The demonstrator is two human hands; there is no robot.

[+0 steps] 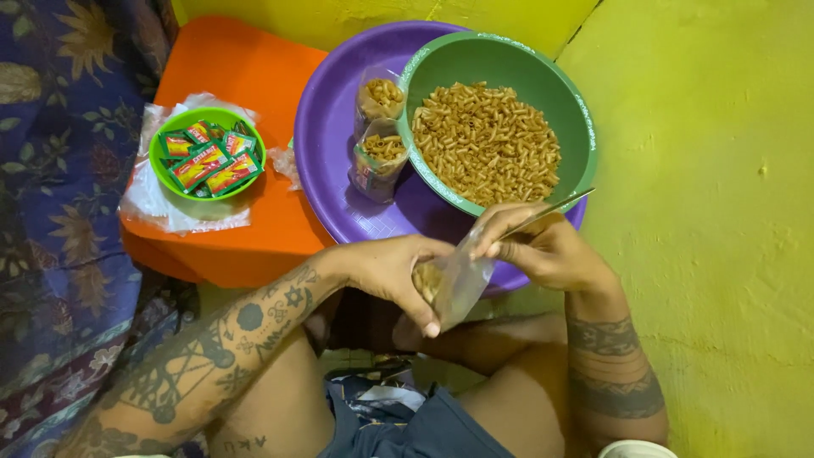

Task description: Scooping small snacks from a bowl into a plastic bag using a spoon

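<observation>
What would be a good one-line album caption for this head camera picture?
Left hand and right hand hold a small clear bag of snack pieces beside a full green bowl.

I see a yellow floor (721, 254). An orange stool (229, 76) sits on it. On the stool lie a clear plastic sheet (153, 203) and 1 purple tray's (331, 110) edge.

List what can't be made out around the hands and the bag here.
Head view only:
- Clear plastic bag: how full it is, hidden by the left hand.
- Metal spoon: its bowl, hidden behind the right hand and the bag.
- Sachets in the small green bowl: contents too small to tell.
- White object: cut off by the bottom edge.
</observation>
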